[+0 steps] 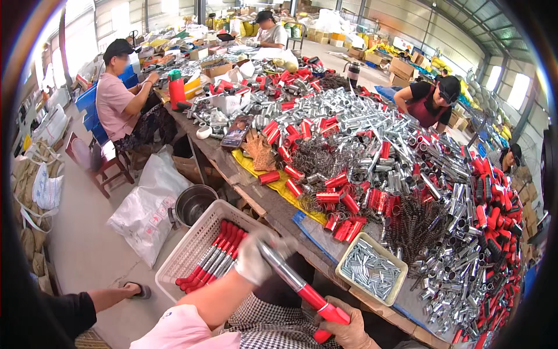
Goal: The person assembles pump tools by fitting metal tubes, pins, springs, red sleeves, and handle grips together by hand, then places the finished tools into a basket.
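Across my lap lies a red-handled metal tube tool, tilted, with its silver end up toward the left and its red curved handle down toward the right. My right hand, in a brownish glove, wraps round the red handle. At the silver end is my left hand in a white glove, blurred by motion, with its palm and fingers around the tube. Just left of it, a white plastic basket holds several similar red-and-silver tools laid side by side.
The worktable carries a heap of silver tubes, red sleeves, springs and red handles. A cream tray of small metal pins sits near its edge. A metal pot and white sack stand left. Several people work around the table.
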Demonstrator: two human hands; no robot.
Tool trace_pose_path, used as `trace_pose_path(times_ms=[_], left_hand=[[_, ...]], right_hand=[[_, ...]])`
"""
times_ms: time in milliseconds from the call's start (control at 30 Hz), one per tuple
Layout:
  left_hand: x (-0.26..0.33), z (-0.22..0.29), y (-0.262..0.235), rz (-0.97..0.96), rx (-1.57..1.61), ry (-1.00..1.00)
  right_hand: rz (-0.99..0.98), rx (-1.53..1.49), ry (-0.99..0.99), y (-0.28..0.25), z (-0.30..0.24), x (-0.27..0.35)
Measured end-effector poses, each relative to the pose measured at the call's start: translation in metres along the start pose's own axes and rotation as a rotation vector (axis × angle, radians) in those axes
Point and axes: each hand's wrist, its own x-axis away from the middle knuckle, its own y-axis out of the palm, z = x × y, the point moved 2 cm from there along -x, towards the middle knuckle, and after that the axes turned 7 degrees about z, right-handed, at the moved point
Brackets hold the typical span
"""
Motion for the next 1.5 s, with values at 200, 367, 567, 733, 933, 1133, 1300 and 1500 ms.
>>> trace_pose_path(times_ms=[200, 367, 567, 733, 933, 1133, 1300, 1500], left_hand=[[0.025, 0.010, 0.007, -0.915, -0.079, 0.231], [-0.009, 0.022, 0.013, -1.032, 0.094, 0.254], [0.007, 0.027, -0.014, -0.982, -0.121, 0.195], [0.029, -0.013, -0.090, -0.475, -0.429, 0.099], [0.032, -0.020, -0.149, -0.166, -1.117, -0.025], [0.041, 0.020, -0.202, 0.161, -1.664, 0.061], [0.023, 0.023, -0.246, 0.007, -2.149, 0.907], [-0.007, 0.010, -0.316, -0.292, -2.112, 0.411]], right_hand=[[-0.136, -0.993, 0.862, 0.011, 0.089, 0.001], [-0.226, -1.095, 0.957, 0.020, 0.058, -0.011], [-0.414, -1.123, 0.950, 0.030, 0.080, -0.019], [-0.237, -0.654, 0.691, 0.056, 0.032, -0.049], [-0.173, -0.354, 0.712, 0.085, 0.051, -0.060], [-0.152, -0.227, 0.802, 0.094, 0.070, -0.051], [-0.237, -0.166, 0.866, 0.106, 0.063, -0.066], [-0.236, -0.266, 0.982, 0.118, 0.066, -0.074]])
